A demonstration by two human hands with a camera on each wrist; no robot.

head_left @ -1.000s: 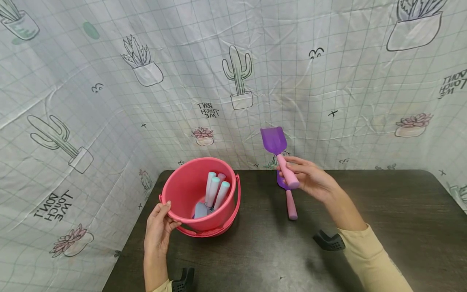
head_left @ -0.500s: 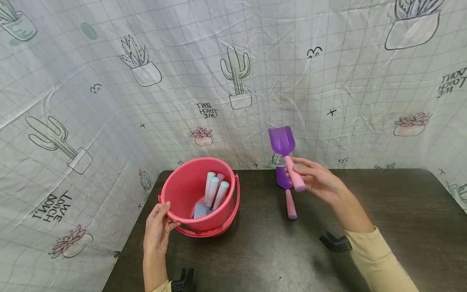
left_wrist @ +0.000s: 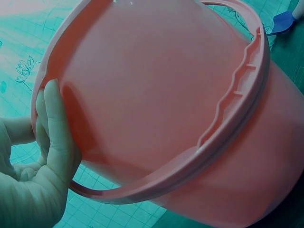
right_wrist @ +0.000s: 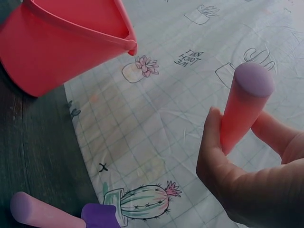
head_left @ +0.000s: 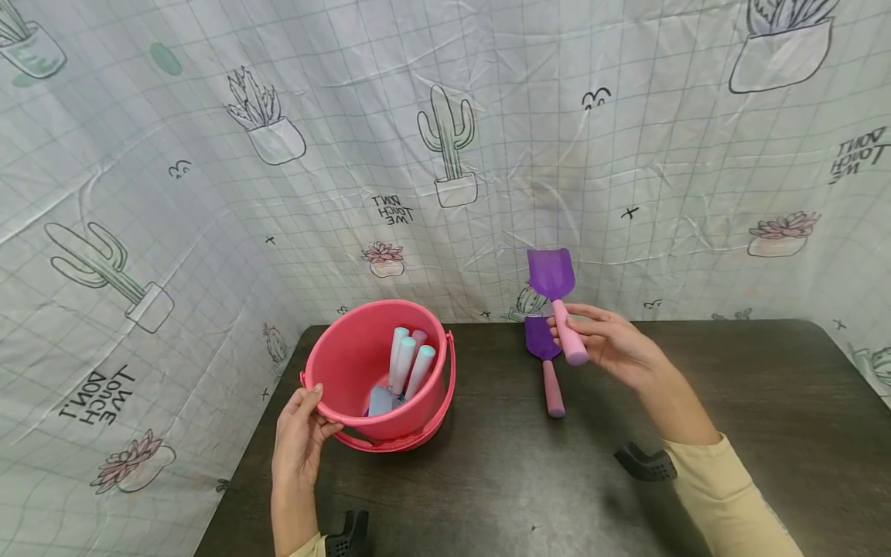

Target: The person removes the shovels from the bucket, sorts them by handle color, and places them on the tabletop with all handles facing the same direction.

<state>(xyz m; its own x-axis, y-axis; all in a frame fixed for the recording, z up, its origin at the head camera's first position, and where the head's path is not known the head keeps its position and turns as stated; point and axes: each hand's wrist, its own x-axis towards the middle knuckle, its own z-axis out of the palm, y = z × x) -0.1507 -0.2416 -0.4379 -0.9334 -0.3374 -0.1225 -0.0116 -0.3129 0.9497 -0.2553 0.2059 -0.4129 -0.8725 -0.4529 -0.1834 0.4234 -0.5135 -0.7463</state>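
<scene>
A pink bucket (head_left: 418,422) stands on the dark table at the left, tipped a little toward me. My left hand (head_left: 299,433) grips its near left rim, thumb on top; in the left wrist view the fingers press the wall below the rim. Inside the bucket are several tools with pale handles (head_left: 405,363). My right hand (head_left: 616,344) pinches the pink handle of a toy shovel (head_left: 569,333), its purple blade raised against the curtain. Directly below, a second purple shovel (head_left: 552,391) with a pink handle lies on the table.
The dark table (head_left: 487,495) ends at a white grid curtain (head_left: 334,155) printed with cacti, which hangs along the back and sides. The bucket's pink carrying handle (left_wrist: 228,128) hangs down its outside.
My right hand has drifted right with the shovel, whose blade now points more upright and sits slightly lower. My left hand keeps its grip on the bucket rim.
</scene>
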